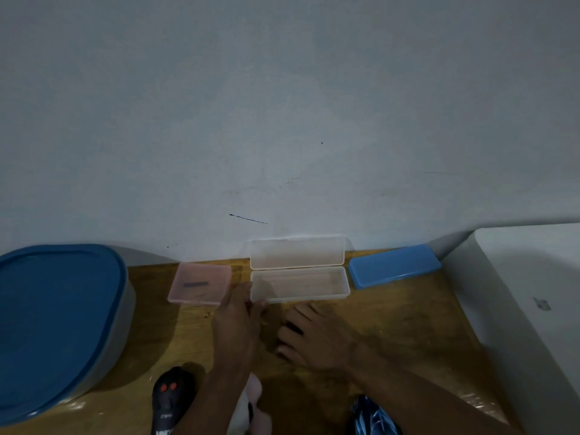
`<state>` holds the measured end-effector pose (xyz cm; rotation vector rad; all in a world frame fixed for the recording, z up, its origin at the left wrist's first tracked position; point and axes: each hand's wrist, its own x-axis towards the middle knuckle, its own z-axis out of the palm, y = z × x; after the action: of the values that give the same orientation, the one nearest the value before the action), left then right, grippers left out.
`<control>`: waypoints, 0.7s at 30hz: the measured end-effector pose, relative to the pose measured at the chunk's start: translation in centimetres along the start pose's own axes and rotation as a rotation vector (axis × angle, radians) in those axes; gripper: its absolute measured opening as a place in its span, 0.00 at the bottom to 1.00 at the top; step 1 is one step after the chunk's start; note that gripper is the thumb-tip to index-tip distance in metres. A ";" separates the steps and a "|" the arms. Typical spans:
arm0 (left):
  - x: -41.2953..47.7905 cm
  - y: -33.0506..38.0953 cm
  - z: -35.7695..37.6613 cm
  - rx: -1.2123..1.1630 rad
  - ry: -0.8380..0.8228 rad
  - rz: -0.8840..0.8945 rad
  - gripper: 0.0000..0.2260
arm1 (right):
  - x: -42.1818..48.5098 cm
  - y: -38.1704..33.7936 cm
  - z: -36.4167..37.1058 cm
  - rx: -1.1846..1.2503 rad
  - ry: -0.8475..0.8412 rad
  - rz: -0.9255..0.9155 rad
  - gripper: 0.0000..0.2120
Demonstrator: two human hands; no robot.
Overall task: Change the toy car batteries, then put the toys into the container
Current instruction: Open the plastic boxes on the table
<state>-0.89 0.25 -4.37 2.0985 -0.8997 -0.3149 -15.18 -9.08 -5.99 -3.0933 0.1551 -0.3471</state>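
Pinching a corner of the clear case [300, 285] on the desk [408, 324], the left hand [238, 321] steadies it; whether the right hand [317, 337] holds anything is unclear. The blue toy car [370, 417] at the near edge is likely light and rigid, best gripped by its sides.

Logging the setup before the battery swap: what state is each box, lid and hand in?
clear case: open, lid raised, looks empty.
pink case: closed, dark item inside.
blue case: closed.
large container: blue lid on.
left hand: holds clear case's corner.
right hand: fingers curled, contents unclear.
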 end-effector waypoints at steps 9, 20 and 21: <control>0.0 -0.1 0.0 0.028 -0.023 -0.035 0.12 | 0.0 0.1 -1.8 0.052 0.062 0.171 0.14; 0.0 -0.1 0.0 0.030 -0.038 -0.060 0.10 | 2.2 6.5 -4.1 0.604 0.400 1.124 0.06; 0.0 -0.1 0.1 0.032 -0.037 -0.057 0.09 | 2.3 6.5 -4.3 0.658 0.404 1.138 0.08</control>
<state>-0.86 0.20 -4.56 2.1567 -0.8723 -0.3725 -14.56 -15.82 -1.54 -1.8461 1.3616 -0.7210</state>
